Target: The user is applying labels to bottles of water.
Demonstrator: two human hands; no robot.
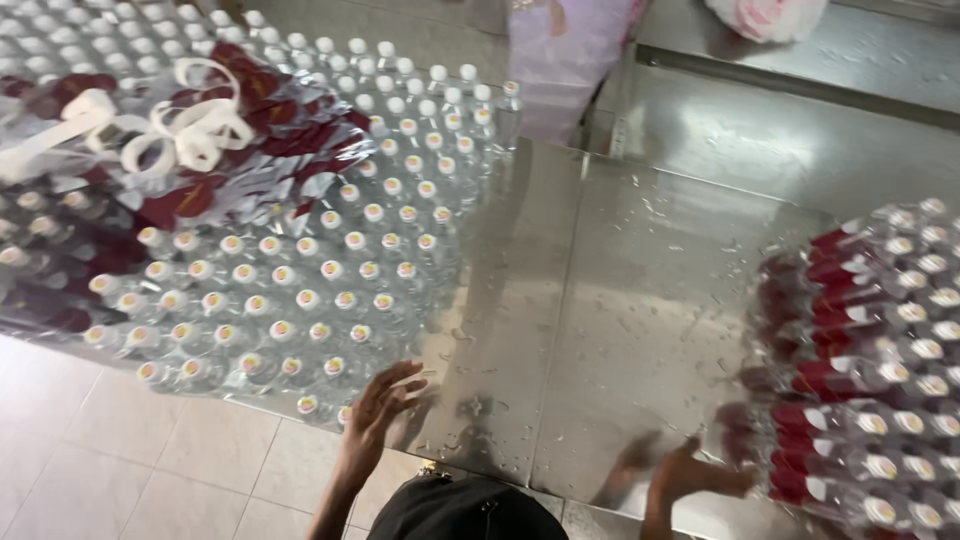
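the left hand is raised at the near edge of the wet, shiny steel table, fingers spread and slightly curled, its grip open and holding nothing. its fingertips lie just beside the nearest corner of a big block of clear plastic water bottles with white caps, which stands upright in tight rows across the left half of the table; whether the fingers actually touch the closest bottles cannot be told. on top of the far left part of that block lies a crumpled sheet of clear plastic wrap with dark red label patches, and a loose tangle of white strapping band rests on the wrap.

the right hand reaches to the right, low over the table's near edge, blurred. its fingers point at and meet the lower left side of a shrink-wrapped pack of clear bottles with red labels and white caps, lying on its side at the right edge of the table. the grip looks loosely open, pressed against the pack's wrap rather than closed round anything, though the blur leaves that unsure.

between the two hands the table is bare metal dotted with water drops. beyond it sits a pale purple plastic bag. pale floor tiles show under the left hand.
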